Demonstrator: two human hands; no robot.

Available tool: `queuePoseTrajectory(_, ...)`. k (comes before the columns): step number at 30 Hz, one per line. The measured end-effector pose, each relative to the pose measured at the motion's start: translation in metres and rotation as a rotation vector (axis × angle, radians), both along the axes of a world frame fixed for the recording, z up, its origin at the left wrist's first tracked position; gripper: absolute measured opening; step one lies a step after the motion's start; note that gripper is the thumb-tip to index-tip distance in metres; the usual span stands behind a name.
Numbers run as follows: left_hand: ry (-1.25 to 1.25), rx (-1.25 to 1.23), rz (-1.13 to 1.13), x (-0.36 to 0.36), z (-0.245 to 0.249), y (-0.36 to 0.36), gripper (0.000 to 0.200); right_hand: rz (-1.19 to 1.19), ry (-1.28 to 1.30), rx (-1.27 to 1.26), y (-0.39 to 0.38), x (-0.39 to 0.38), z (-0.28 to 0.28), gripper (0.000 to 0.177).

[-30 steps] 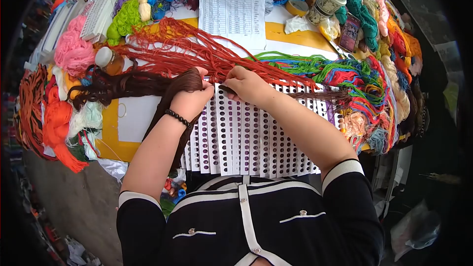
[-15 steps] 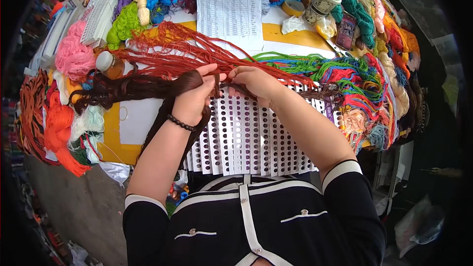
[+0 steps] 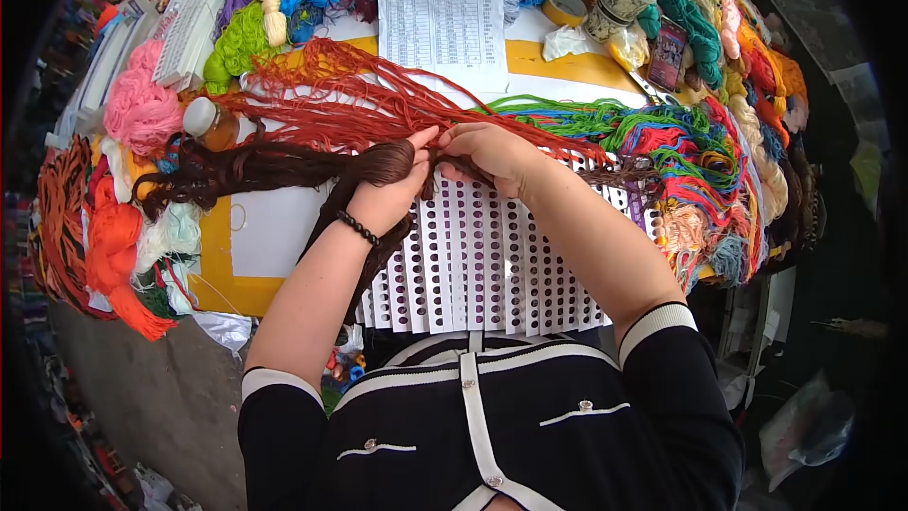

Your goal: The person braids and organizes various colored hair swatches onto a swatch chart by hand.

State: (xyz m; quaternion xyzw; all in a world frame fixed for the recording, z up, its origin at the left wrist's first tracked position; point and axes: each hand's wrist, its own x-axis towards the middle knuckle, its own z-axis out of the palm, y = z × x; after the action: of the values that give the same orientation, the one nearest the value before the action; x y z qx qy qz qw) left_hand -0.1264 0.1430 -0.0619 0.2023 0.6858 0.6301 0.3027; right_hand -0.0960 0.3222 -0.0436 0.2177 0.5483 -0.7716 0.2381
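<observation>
A hank of dark brown embroidery thread (image 3: 274, 167) stretches from the left over the table and loops around my left hand (image 3: 395, 189). That hand is closed on the thread, with more strands hanging down beside the wrist. My right hand (image 3: 497, 156) pinches brown strands close to the left fingertips; the exact grip is partly hidden by the fingers. Brown strands also trail off to the right. Beneath both hands lie white card strips (image 3: 461, 265) with rows of punched holes. Long red threads (image 3: 355, 95) are spread just beyond the hands.
Green, blue and red threads (image 3: 662, 144) heap at the right. A printed sheet (image 3: 442, 19) lies at the back, near a tape roll (image 3: 564, 9), a patterned cup (image 3: 621, 2), scissors (image 3: 653, 88) and a phone (image 3: 667, 52). A white-lidded jar (image 3: 210, 123) stands left.
My left hand has shifted right and slightly closer to my right hand, carrying the brown thread along. The gap between the fingertips has narrowed. My right hand has barely moved.
</observation>
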Motion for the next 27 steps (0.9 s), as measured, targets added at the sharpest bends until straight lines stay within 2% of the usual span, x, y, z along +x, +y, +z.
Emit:
queuePoseTrajectory(2,0.346,-0.197,-0.005,0.004,0.010,0.002,0.036,-0.037,-0.006,0.006,-0.003,0.000,0.002,0.012)
queuePoseTrajectory(3,0.344,-0.198,-0.004,0.003,0.013,0.001,0.036,-0.005,-0.007,0.067,-0.005,0.000,0.003,0.013)
queuePoseTrajectory(5,0.090,-0.197,0.168,-0.003,0.016,-0.006,0.029,0.025,-0.010,0.123,-0.008,-0.002,0.002,0.014)
queuePoseTrajectory(7,-0.319,0.039,0.381,-0.017,0.011,-0.023,0.025,0.144,-0.058,0.290,-0.009,-0.007,0.002,0.015)
queuePoseTrajectory(11,-0.460,0.134,0.474,-0.043,0.024,-0.077,0.027,0.226,-0.024,0.315,-0.008,-0.011,-0.002,0.017)
queuePoseTrajectory(17,-0.415,0.343,0.690,-0.075,0.075,-0.163,0.029,0.331,-0.013,0.454,-0.009,-0.011,0.005,0.018)
queuePoseTrajectory(19,-0.336,0.567,0.681,-0.094,0.084,-0.210,0.029,0.309,-0.015,0.448,-0.010,-0.011,0.004,0.019)
queuePoseTrajectory(21,-0.203,0.604,0.845,-0.099,0.097,-0.224,0.030,0.289,-0.005,0.475,-0.012,-0.010,-0.004,0.018)
queuePoseTrajectory(23,-0.139,0.582,0.837,-0.094,0.094,-0.216,0.033,0.269,0.014,0.506,-0.013,-0.008,-0.006,0.018)
queuePoseTrajectory(25,-0.464,0.249,0.960,-0.067,0.091,-0.187,0.034,0.289,0.111,0.697,-0.019,-0.002,-0.002,0.017)
queuePoseTrajectory(27,-0.290,0.213,0.796,-0.038,0.063,-0.177,0.034,0.182,0.344,0.875,-0.030,0.016,0.001,0.018)
